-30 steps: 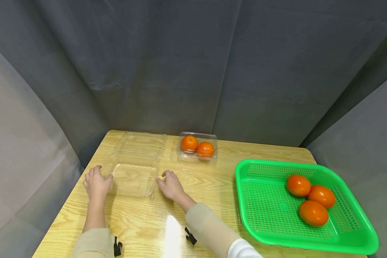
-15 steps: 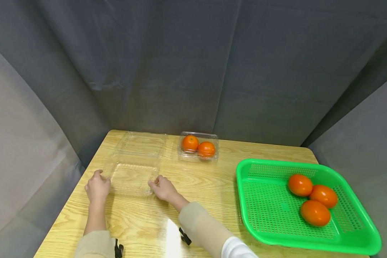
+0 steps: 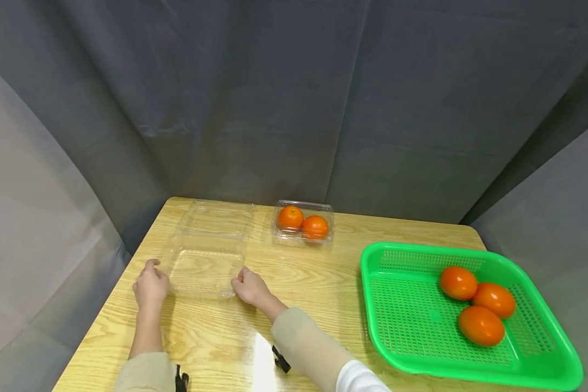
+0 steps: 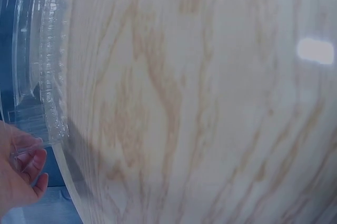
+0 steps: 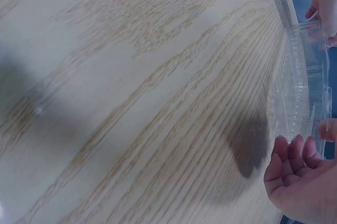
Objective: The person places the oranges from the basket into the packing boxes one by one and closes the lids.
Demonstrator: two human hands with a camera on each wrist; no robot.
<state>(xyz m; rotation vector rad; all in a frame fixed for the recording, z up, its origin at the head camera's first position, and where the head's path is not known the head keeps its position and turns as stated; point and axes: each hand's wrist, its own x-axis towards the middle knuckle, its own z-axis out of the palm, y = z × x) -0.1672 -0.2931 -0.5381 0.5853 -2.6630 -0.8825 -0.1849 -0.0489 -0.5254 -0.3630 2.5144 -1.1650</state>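
Observation:
A clear plastic clamshell container [image 3: 207, 272] lies unfolded at the left of the wooden table, its lid [image 3: 218, 219] laid back toward the curtain. At the left side of its near half, my left hand [image 3: 151, 284] grips the rim; the left wrist view has its thumb and fingers around the thin plastic edge [image 4: 39, 142]. Opposite, my right hand [image 3: 251, 287] pinches the right rim near the front corner. From the right wrist, its curled fingers [image 5: 295, 155] show below the container wall [image 5: 295, 97], with the thumb above.
Behind and to the right stands a smaller-looking clear container [image 3: 304, 239] holding two orange fruits [image 3: 316, 227]. A green basket [image 3: 397, 348] at the right holds several orange fruits [image 3: 481, 325] toward its right side. A grey curtain [image 3: 255, 109] hangs past the table's far edge.
My right hand has moved in to the container's right rim and its fingers have closed there. The left hand has shifted slightly nearer me, onto the left rim. The container has barely moved.

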